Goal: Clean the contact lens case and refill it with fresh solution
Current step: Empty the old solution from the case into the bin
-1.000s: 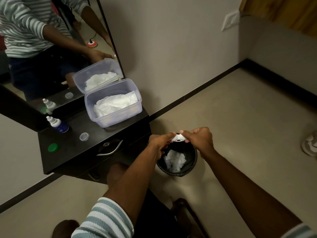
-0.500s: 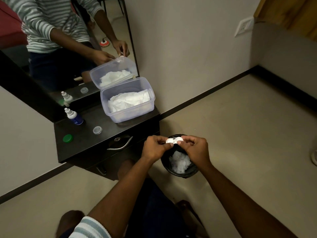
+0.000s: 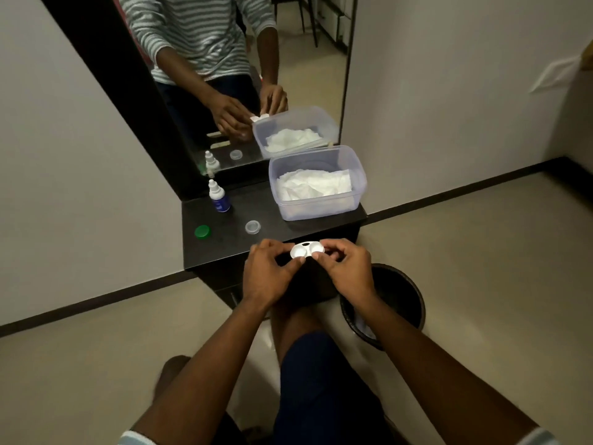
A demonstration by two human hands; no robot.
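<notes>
Both hands have carried the contact lens case (image 3: 307,251) away from the black waste bin (image 3: 398,297); it is now held over the front edge of the dark vanity shelf (image 3: 224,248), whereas earlier it was above the bin opening. Left hand (image 3: 268,271) pinches the left end of the case between thumb and curled fingers. Right hand (image 3: 346,268) pinches the right end in the same manner. Case orientation: horizontal, both white wells facing up, uncapped.

Shelf contents:
- Green cap (image 3: 202,232), near the left front corner.
- Clear cap (image 3: 252,227), lying between the green cap and the container.
- Solution bottle (image 3: 218,197), upright, white nozzle, blue label, at the rear beside the mirror (image 3: 305,59).
- Translucent plastic container (image 3: 317,184), open, on the right side of the shelf, holding white tissues (image 3: 313,186).

Bin position: on the floor, right of the shelf unit and below the right forearm. White material is partly visible inside it.
</notes>
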